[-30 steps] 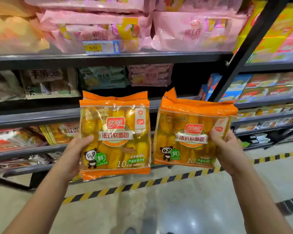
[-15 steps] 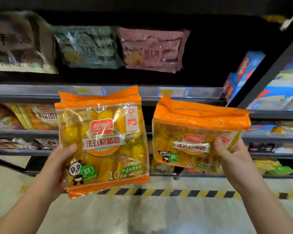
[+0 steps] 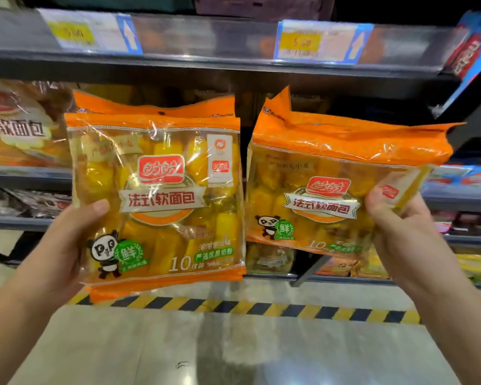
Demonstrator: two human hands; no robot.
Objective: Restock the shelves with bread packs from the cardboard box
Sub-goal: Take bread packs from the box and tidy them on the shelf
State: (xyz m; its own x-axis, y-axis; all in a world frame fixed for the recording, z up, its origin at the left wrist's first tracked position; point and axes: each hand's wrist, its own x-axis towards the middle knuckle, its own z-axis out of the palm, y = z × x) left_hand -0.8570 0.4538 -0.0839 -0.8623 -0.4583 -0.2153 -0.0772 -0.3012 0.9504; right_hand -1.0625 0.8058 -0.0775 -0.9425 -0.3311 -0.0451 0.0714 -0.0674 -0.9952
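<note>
Two orange bread packs with a red logo and a panda sticker are held up in front of the shelves. My left hand (image 3: 64, 245) grips the left bread pack (image 3: 161, 195) by its left edge and keeps it upright. A second orange pack edge shows right behind it. My right hand (image 3: 400, 226) grips the right bread pack (image 3: 331, 184) at its right side, with its top tilted away toward the shelf. Behind both packs a dark shelf opening (image 3: 372, 107) sits under a shelf rail (image 3: 206, 40). The cardboard box is not in view.
Two yellow price tags (image 3: 72, 31) (image 3: 300, 41) hang on the rail above. Similar orange bread bags (image 3: 20, 126) fill the shelf at left. Lower shelves (image 3: 456, 195) hold other packs. Blue boxes (image 3: 472, 51) stand at upper right. Black-and-yellow tape (image 3: 233, 305) marks the floor.
The view has dropped and come closer to the shelves, so the middle shelf now fills the frame. Both packs stay in my hands; the right pack leans further toward the shelf.
</note>
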